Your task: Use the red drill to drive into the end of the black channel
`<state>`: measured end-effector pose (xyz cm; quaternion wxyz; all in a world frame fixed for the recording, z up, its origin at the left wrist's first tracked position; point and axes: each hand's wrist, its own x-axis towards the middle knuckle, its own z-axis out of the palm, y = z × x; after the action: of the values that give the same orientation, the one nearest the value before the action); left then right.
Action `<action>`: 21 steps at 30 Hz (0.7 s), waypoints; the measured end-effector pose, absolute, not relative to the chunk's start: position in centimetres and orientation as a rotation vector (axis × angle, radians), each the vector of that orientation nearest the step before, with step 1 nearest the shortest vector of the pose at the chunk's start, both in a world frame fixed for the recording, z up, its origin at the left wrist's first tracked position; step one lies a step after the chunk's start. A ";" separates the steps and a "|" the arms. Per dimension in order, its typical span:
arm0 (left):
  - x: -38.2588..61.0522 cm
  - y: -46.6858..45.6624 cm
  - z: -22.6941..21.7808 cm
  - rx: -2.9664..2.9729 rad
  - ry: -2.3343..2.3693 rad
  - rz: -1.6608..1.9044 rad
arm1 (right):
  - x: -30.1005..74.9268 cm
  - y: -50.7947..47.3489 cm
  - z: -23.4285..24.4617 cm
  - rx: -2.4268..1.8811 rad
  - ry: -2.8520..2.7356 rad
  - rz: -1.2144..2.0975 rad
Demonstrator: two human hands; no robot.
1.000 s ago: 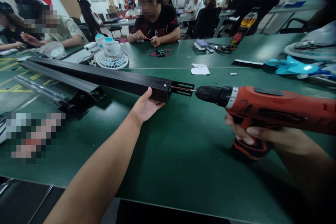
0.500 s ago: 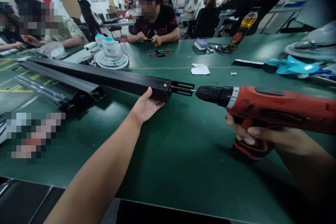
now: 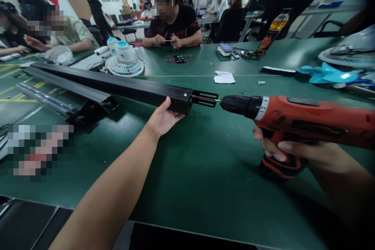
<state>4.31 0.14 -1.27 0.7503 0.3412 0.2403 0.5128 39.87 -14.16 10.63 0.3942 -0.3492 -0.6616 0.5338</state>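
A long black metal channel [image 3: 123,88] lies across the green table [image 3: 205,172], running from far left to the middle. My left hand [image 3: 164,119] grips its near end from below, thumb up against the side. My right hand [image 3: 290,152] is wrapped round the handle of a red cordless drill [image 3: 307,119]. The drill lies level, and its bit [image 3: 205,98] reaches through the black bracket [image 3: 205,99] into the end of the channel.
A second black channel [image 3: 70,88] and a metal rail [image 3: 43,99] lie to the left. A small white fan [image 3: 125,60], paper scraps [image 3: 224,78], a bottle [image 3: 271,33], blue fan blades [image 3: 328,74] and a fan grille [image 3: 348,56] sit further back. Several people work at the far edge.
The drill has shifted very slightly right, a little way out of the channel's end. Both hands keep their grips.
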 end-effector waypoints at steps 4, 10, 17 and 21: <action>4.3 0.2 -1.1 0.739 0.533 1.114 | 39.8 -14.2 10.7 -0.880 -1.676 1.359; 4.2 0.1 -1.1 0.743 0.536 1.112 | 39.6 -14.2 10.9 -0.887 -1.693 1.315; 4.4 -0.1 -0.9 0.766 0.552 1.121 | 39.8 -14.2 10.8 -0.891 -1.692 1.323; 4.4 -0.1 -0.9 0.775 0.555 1.122 | 39.7 -14.1 10.9 -0.882 -1.708 1.317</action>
<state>4.42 -0.13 -0.95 0.7411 0.3536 0.2530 0.5116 39.71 -14.13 10.86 0.3947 -0.3479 -0.6733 0.5194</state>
